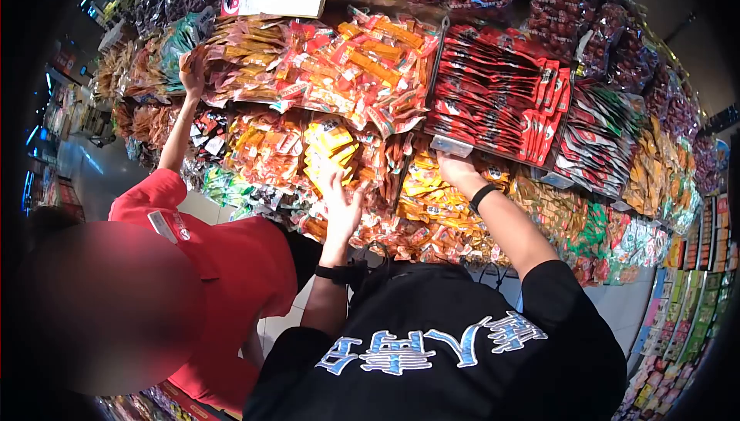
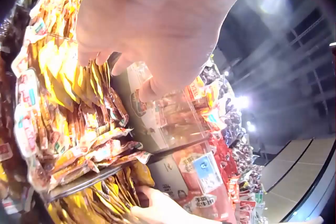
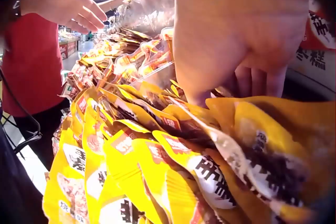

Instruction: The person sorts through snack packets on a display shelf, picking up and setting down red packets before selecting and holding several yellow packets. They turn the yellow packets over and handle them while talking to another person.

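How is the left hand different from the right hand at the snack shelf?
The left hand has its fingers spread and holds nothing, but the right hand has its fingertips tucked down among the yellow packets. The left hand shows whole, while the right hand is partly hidden, just under the red packets. Both wrists wear a black band.

Right grip (image 3: 247, 40) fills upper right, fingers pointing down into row of yellow packets (image 3: 157, 166); fingertips hidden behind front packet. Packets stand upright, overlapping, dark print on labels. Metal shelf edge (image 3: 157, 74) just behind, more orange packets above it. Left grip (image 3: 63, 6) upper left, fingers loosely spread, holding nothing. Red shirt (image 3: 31, 66) behind it. Black cable (image 3: 26, 124) hangs at left.
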`<state>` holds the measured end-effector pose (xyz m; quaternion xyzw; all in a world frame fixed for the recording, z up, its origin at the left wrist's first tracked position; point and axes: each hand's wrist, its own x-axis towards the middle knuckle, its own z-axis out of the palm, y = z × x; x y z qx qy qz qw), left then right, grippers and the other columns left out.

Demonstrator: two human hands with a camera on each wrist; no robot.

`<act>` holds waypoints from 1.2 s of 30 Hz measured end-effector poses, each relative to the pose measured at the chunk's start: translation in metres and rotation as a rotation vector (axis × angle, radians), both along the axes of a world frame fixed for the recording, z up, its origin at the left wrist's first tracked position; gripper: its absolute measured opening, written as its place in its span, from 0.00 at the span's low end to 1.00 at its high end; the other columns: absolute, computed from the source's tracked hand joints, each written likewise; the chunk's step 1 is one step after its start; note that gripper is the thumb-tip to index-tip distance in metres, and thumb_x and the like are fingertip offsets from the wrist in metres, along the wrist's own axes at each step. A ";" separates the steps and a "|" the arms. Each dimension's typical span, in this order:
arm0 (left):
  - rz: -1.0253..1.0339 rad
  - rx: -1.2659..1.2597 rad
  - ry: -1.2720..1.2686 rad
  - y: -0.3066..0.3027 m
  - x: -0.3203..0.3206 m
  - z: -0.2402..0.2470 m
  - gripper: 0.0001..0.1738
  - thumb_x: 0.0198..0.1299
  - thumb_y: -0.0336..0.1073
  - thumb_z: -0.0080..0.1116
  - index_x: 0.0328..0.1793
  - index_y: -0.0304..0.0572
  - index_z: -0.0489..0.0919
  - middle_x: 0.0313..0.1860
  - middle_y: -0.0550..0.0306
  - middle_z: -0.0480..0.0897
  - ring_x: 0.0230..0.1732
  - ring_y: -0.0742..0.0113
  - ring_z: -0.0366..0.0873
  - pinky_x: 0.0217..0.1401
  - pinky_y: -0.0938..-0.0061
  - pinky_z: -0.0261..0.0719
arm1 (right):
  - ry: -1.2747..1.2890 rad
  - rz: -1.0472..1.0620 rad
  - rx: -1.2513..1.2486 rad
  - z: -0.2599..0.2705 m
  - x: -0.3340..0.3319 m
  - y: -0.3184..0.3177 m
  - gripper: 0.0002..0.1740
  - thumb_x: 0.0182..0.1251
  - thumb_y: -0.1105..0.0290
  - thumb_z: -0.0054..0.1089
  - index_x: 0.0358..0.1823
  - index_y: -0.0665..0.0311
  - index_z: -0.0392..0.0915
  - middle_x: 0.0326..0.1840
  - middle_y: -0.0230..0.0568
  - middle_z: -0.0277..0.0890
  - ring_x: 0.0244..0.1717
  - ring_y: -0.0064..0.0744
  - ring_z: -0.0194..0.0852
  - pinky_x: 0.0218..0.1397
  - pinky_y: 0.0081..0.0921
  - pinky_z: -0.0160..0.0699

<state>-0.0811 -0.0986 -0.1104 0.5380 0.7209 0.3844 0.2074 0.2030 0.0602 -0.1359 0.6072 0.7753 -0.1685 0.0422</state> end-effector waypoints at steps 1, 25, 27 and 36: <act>-0.025 -0.042 -0.086 -0.007 0.008 0.009 0.33 0.65 0.42 0.59 0.72 0.38 0.65 0.69 0.39 0.68 0.72 0.43 0.62 0.75 0.56 0.59 | 0.025 -0.019 0.062 -0.005 -0.003 -0.002 0.29 0.75 0.58 0.34 0.72 0.63 0.61 0.79 0.50 0.55 0.78 0.50 0.52 0.80 0.41 0.52; -0.552 -0.683 -1.067 0.030 0.085 0.011 0.30 0.74 0.53 0.48 0.63 0.30 0.69 0.59 0.36 0.79 0.61 0.51 0.79 0.65 0.64 0.75 | 0.231 0.253 0.481 0.063 0.048 -0.083 0.29 0.61 0.77 0.51 0.67 0.54 0.72 0.58 0.42 0.79 0.57 0.45 0.76 0.62 0.41 0.73; -0.410 -0.811 -1.482 0.047 0.101 0.013 0.33 0.74 0.56 0.45 0.66 0.31 0.63 0.56 0.33 0.79 0.58 0.50 0.80 0.60 0.62 0.80 | 0.251 0.278 0.479 0.062 0.048 -0.090 0.30 0.60 0.78 0.51 0.66 0.55 0.73 0.64 0.42 0.76 0.64 0.43 0.72 0.68 0.40 0.70; -0.287 -0.633 -1.628 0.079 0.123 -0.015 0.26 0.78 0.49 0.37 0.66 0.33 0.68 0.59 0.38 0.77 0.55 0.47 0.80 0.57 0.59 0.84 | 0.473 0.207 0.365 0.069 0.063 -0.120 0.37 0.51 0.88 0.48 0.65 0.55 0.75 0.67 0.43 0.73 0.69 0.43 0.69 0.75 0.38 0.66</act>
